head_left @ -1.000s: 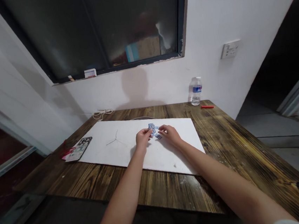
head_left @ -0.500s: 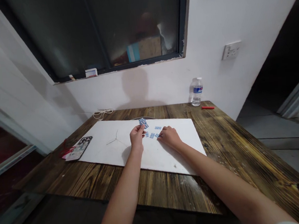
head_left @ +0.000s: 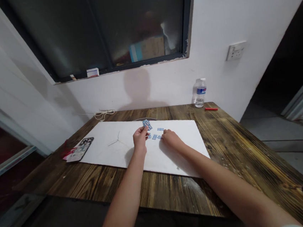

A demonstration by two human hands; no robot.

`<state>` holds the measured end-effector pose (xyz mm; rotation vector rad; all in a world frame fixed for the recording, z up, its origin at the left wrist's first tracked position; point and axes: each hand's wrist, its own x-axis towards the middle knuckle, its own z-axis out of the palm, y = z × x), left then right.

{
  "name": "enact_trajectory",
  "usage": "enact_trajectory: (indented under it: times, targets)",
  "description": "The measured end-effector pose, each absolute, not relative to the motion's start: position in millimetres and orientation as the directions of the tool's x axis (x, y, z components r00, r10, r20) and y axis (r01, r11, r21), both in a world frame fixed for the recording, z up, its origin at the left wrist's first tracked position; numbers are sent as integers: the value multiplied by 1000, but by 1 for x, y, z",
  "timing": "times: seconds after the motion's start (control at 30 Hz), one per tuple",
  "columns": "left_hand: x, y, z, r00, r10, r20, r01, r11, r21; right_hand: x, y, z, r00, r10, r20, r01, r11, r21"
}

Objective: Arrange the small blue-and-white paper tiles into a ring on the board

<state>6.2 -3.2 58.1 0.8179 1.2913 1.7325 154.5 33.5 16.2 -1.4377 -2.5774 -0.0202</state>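
Note:
My left hand [head_left: 140, 137] is closed, pinching a small fan of blue-and-white cards [head_left: 146, 124] held just above a white sheet [head_left: 123, 152] on the wooden table [head_left: 235, 144]. Several more small blue cards [head_left: 160, 129] lie flat on the sheet between my hands. My right hand [head_left: 171, 139] rests on the sheet with its fingers curled, fingertips touching one of the loose cards; what lies under them is hidden.
A phone in a patterned case [head_left: 80, 150] lies at the sheet's left edge beside something red. A water bottle [head_left: 199, 92] and a red pen [head_left: 210, 109] stand at the back right near the wall. A coiled white cord [head_left: 103, 114] lies at the back left.
My left hand lifted the bunch of cards away to the left and back. Several cards now lie spread on the sheet where both hands had been together. My right hand stayed by them.

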Motion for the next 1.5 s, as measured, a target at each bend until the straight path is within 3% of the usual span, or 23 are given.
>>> enact_trajectory:
  times: [0.13,0.3,0.67,0.8,0.97,1.13,1.23,1.5]
  targets:
    - [7,-4,59,-458,888,31,-216,-145,966,149,35,15,-523,841,141,848,530,-16]
    - [6,-4,59,-443,896,31,-214,-139,967,148,37,9,-536,826,171,837,547,-21]
    - [5,-4,57,-450,893,21,-184,-116,976,157,32,10,-424,852,308,851,491,-187]
    - [5,-2,55,-443,896,19,-189,-114,975,161,35,10,-317,864,390,816,458,-352]
    - [3,1,52,-446,895,15,-181,-106,978,164,44,9,-267,869,418,543,493,-679]
    - [3,2,50,-449,893,12,-170,-98,981,161,46,20,-181,897,403,151,430,-890]
    - [3,2,50,-444,896,11,-159,-91,983,161,42,34,-174,884,434,-41,433,-900]
    - [8,0,50,-426,904,12,-124,-72,990,159,37,50,-244,803,543,-128,529,-839]
